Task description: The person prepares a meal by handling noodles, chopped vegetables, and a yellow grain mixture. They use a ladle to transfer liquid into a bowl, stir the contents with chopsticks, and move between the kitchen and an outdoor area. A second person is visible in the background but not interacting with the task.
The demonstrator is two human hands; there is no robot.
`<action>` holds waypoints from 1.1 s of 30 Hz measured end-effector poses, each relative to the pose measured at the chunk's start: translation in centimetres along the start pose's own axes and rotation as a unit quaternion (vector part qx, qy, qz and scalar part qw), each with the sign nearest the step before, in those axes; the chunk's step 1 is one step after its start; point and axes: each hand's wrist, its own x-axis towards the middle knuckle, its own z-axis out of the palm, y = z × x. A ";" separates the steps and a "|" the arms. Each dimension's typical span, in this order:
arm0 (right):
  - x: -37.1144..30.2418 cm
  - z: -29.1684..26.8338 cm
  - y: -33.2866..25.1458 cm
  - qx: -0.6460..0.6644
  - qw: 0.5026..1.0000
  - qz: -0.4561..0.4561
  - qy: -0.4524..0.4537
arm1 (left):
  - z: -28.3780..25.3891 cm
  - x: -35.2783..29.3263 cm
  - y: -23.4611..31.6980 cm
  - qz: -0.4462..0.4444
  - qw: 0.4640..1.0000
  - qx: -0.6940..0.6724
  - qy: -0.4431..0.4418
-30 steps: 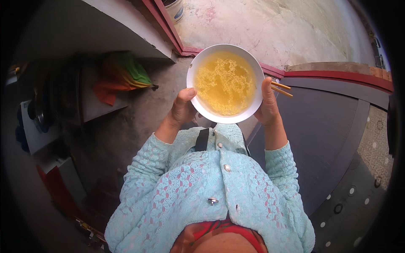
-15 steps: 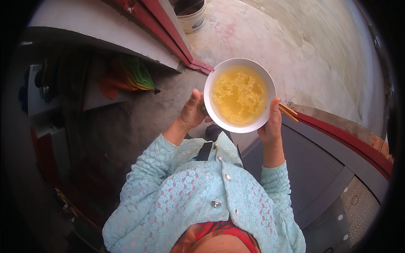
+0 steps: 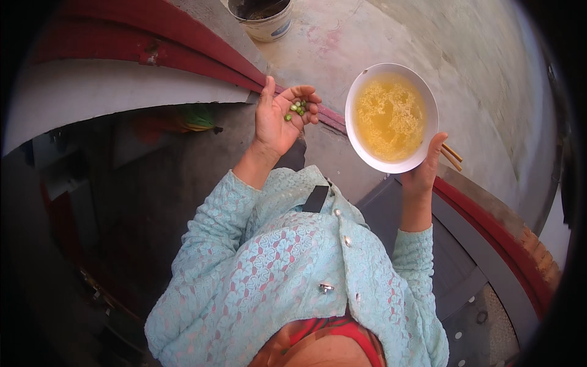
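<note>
A white bowl [image 3: 370, 159] of yellow broth [image 3: 391, 119] with pale, egg-like flecks is held out in front of me, a little to the right. My right hand [image 3: 422, 174] is closed round its lower right side, thumb near the rim. Two wooden chopsticks [image 3: 452, 157] stick out past that hand; how they are gripped is hidden by the bowl. Left of the bowl and apart from it, my left hand [image 3: 275, 125] is turned palm up with its fingers curled. Several small green pieces [image 3: 297, 109], like cut beans or peppers, lie in it.
Ahead, a white bucket [image 3: 269, 29] stands on the pale concrete floor [image 3: 324, 61]. A red door frame [image 3: 183, 37] and raised red sill [image 3: 498, 229] cross the view. A folded green and orange cloth-like thing [image 3: 199, 119] lies at left; a grey door panel [image 3: 440, 238] is at right.
My left hand has left the bowl's side and turned palm up, showing the green pieces. The bowl, still in my right hand, has shifted right and slightly farther away.
</note>
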 end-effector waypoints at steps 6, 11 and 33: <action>5.2 1.6 -2.9 0.026 0.999 -0.037 0.008 | 2.3 6.0 2.6 -0.016 0.999 -0.016 -0.026; 11.4 2.0 -5.7 0.041 0.998 -0.035 -0.029 | 2.6 11.1 4.1 -0.008 0.998 -0.044 0.033; 43.4 7.8 -17.0 -0.124 0.975 0.129 -0.129 | -2.1 32.5 14.8 0.258 0.864 -0.189 0.388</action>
